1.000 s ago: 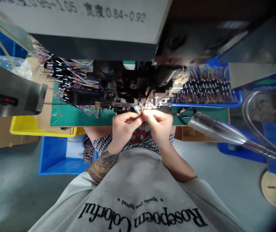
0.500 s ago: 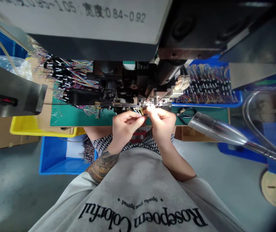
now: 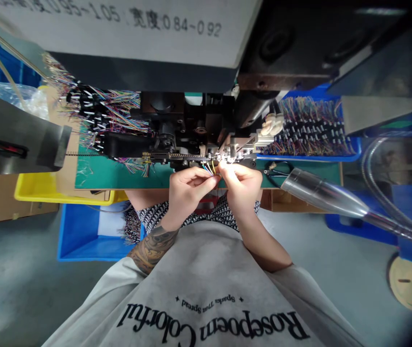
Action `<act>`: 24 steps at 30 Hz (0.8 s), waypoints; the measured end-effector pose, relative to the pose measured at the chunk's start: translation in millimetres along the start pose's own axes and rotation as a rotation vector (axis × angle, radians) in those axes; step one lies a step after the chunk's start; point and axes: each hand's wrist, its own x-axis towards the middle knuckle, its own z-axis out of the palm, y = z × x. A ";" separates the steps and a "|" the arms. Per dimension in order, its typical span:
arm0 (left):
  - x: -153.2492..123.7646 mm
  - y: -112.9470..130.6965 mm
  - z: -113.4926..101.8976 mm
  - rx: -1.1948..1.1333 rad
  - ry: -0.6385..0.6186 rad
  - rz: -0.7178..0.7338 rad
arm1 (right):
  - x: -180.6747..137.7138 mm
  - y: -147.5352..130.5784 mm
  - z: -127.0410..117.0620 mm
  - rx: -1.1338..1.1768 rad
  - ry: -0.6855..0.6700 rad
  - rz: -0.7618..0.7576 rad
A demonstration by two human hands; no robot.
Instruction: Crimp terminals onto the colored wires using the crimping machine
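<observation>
Between thumb and fingers, my left hand pinches a small bunch of thin coloured wires, whose white, blue and yellow ends fan up toward the machine. My right hand is closed in a pinch right beside it, fingertips at the lit working point of the crimping machine; a wire seems to be in that pinch, but the fingers hide most of it. A perforated metal terminal strip runs along the machine's front, just above my left hand.
Piles of wire bundles lie to the left, and more fill a blue tray on the right. A flexible lamp reaches in from the right. A yellow bin and a blue bin stand at the left. The green bench top ends before my lap.
The two hands stay almost in place at the machine. The wire ends by my left hand have shifted slightly, with fewer strands showing apart.
</observation>
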 end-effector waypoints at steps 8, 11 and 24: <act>2.7 -6.4 -1.5 -0.012 0.023 0.009 | 1.6 2.8 0.6 -0.028 -0.020 0.033; 2.8 -6.6 -1.7 -0.006 0.021 -0.007 | -0.7 4.8 1.8 -0.014 -0.055 0.019; 2.1 1.7 4.5 -0.019 0.024 0.036 | 0.9 -0.2 -2.2 0.019 -0.016 -0.009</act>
